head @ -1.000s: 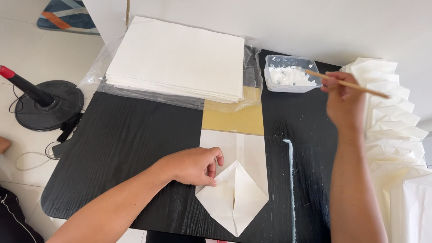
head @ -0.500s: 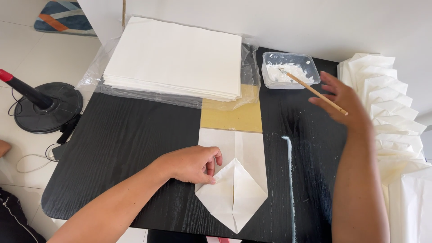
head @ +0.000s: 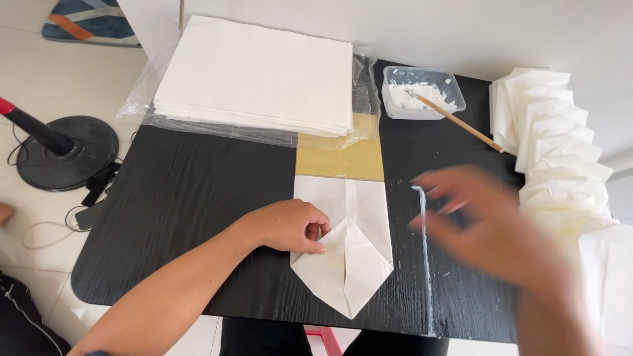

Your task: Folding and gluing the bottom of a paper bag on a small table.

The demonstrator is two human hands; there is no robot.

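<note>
- I am seeing the folded white paper (head: 349, 254) lying flat near the front edge of the black tabletop (head: 191, 198), its pointed end facing the person.
- The left hand (head: 287, 226) is pressing down on the paper's left side, fingers curled, the grip narrow and resting on the sheet rather than lifting it.
- The right hand (head: 494, 227) is hovering blurred over the tabletop to the right of the paper, fingers spread, the grip wide and holding nothing.
- A thin white streak (head: 424, 250) is running along the tabletop between the paper and the right hand.
- A tan card (head: 339, 160) is lying just beyond the paper, touching its far edge.
- Behind it a stack of white sheets (head: 257, 76) is sitting on clear plastic wrap.
- A clear tub of white paste (head: 422, 92) is holding a wooden stick (head: 461, 123), which is leaning over its rim.
- Folded white pieces (head: 554, 145) are overlapping in a row along the right edge.
</note>
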